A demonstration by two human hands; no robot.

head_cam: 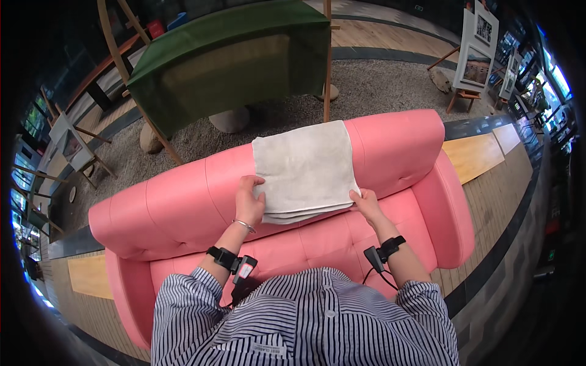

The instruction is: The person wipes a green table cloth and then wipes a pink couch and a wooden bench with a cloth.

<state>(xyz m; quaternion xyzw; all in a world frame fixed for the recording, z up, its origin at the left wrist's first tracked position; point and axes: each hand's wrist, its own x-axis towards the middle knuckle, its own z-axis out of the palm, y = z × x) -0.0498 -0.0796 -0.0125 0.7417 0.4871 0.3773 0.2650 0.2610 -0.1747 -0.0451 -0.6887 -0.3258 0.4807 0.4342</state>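
A folded off-white cloth [306,169] hangs over the backrest [183,201] of a pink tufted sofa. Several layers show along its lower front edge. At the cloth's left side, my left hand [250,200] grips the edge between thumb and fingers. My right hand [367,205] pinches the lower right corner, with the thumb on top. The part of the cloth behind the backrest is hidden from me.
Beyond the sofa stands a wooden frame draped with a green cloth [219,68], on gravel [380,87] with large stones. Easels with pictures [476,59] stand at the right, and another easel [73,144] at the left. The pink seat [320,238] lies before me.
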